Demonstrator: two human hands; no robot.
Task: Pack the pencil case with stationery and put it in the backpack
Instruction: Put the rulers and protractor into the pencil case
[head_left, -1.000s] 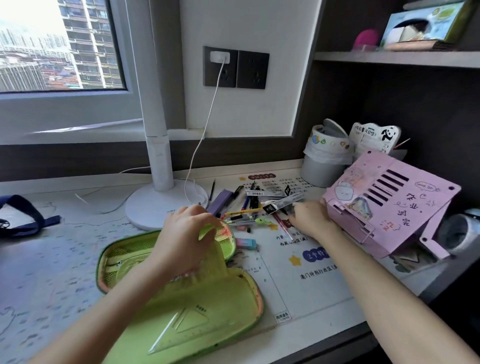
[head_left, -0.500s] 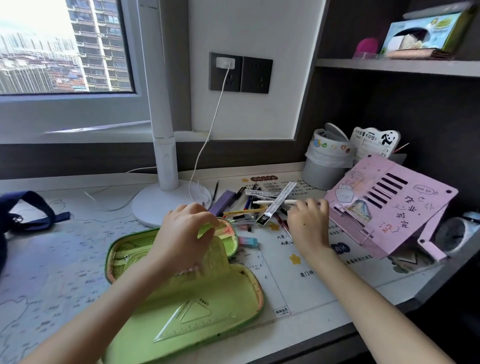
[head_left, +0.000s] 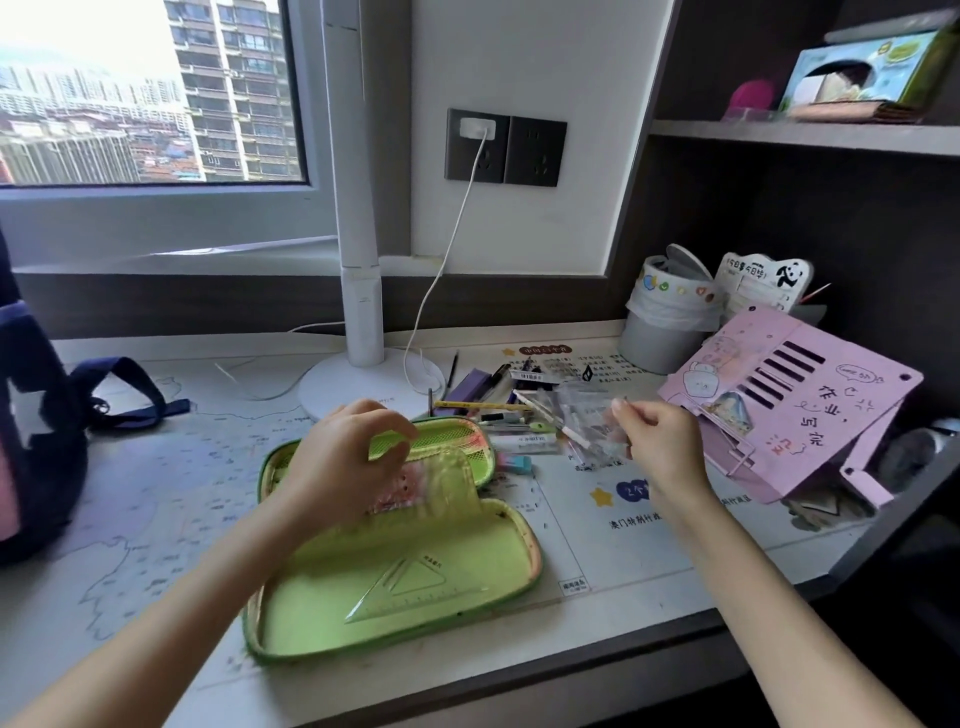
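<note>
The green pencil case (head_left: 311, 613) lies open on the desk in front of me, with a clear set square (head_left: 415, 587) in its near half. My left hand (head_left: 343, 462) pinches the case's transparent inner flap (head_left: 452, 483) and holds it upright. My right hand (head_left: 660, 447) holds a clear ruler (head_left: 587, 421), blurred by motion, just above the pile of pens and pencils (head_left: 493, 400) behind the case. A pink and blue eraser (head_left: 514, 463) lies beside the case's far half. The dark backpack (head_left: 36, 426) stands at the left edge.
A white lamp base (head_left: 332, 387) and its cable sit behind the case. A pink book stand (head_left: 789, 410) leans at the right, with a white cup (head_left: 665, 322) behind it. The desk's front edge runs close below the case.
My right hand has lifted the ruler off the pile and drawn it toward me and to the right. My left hand still holds the flap up. The camera has moved closer and leftward.
</note>
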